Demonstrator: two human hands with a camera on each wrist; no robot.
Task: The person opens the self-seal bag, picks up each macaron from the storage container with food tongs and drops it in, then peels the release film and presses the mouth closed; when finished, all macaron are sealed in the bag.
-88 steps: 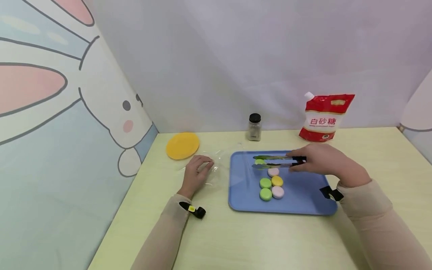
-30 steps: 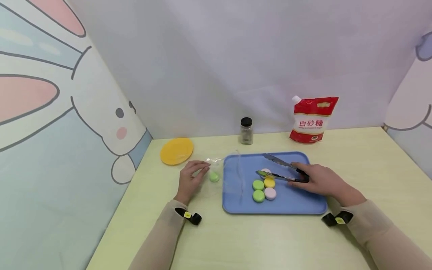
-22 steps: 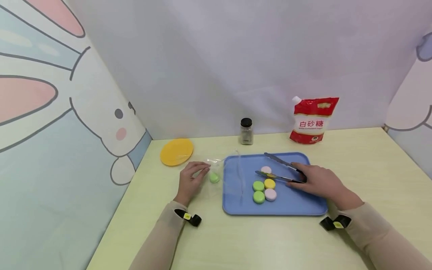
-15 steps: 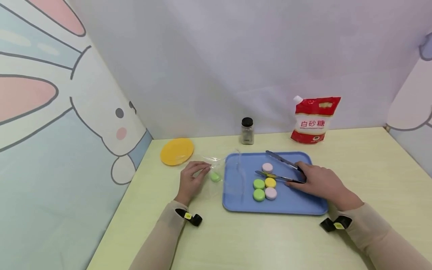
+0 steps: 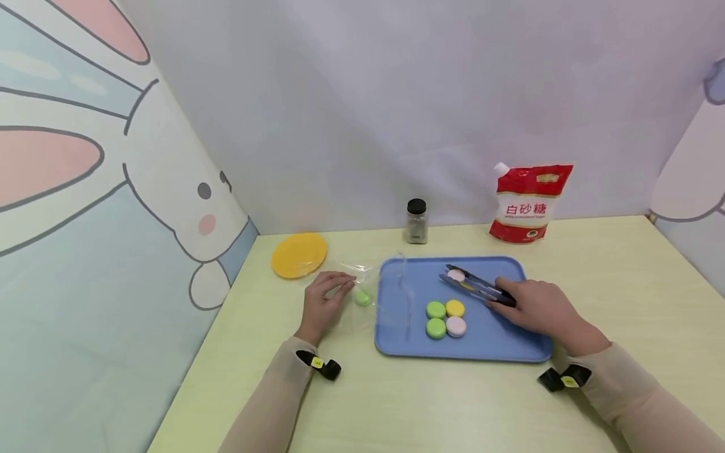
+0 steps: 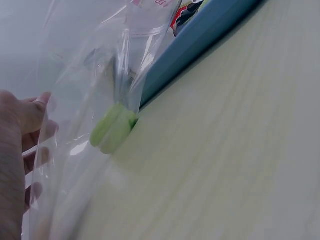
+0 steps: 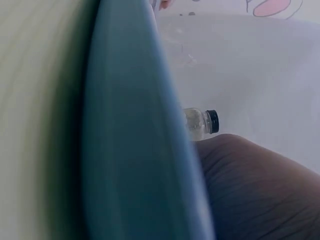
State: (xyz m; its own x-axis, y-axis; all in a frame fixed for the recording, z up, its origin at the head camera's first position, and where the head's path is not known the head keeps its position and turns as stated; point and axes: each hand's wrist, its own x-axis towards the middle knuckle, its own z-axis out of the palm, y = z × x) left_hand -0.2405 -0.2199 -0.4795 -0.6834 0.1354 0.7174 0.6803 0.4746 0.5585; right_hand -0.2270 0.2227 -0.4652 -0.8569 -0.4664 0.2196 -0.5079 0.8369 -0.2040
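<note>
My left hand [image 5: 323,303] pinches the edge of a clear plastic bag [image 6: 75,120] between thumb and fingers. A green macaron [image 5: 362,297] lies inside the bag, which overlaps the left end of the blue tray [image 5: 510,346]. My right hand [image 5: 538,308] grips black-handled tongs [image 5: 487,291] over the tray. The two tong arms stand on either side of a pink macaron [image 5: 455,275] at the back, partly covering it. In front of the tongs sit two green macarons, one [image 5: 435,310] behind the other, beside a yellow macaron [image 5: 455,308] and another pink macaron [image 5: 455,326].
Behind the left hand lies a yellow plate [image 5: 299,255]. A small jar with a black lid [image 5: 416,221] stands behind the tray. At the back right is a red and white sugar pouch [image 5: 529,204]. The wall rises along the table's back edge.
A green macaron has gone from the tray's back into the bag. The tongs' front arm has swung backward, narrowing the gap around the rear pink macaron. My left hand keeps its pinch.
</note>
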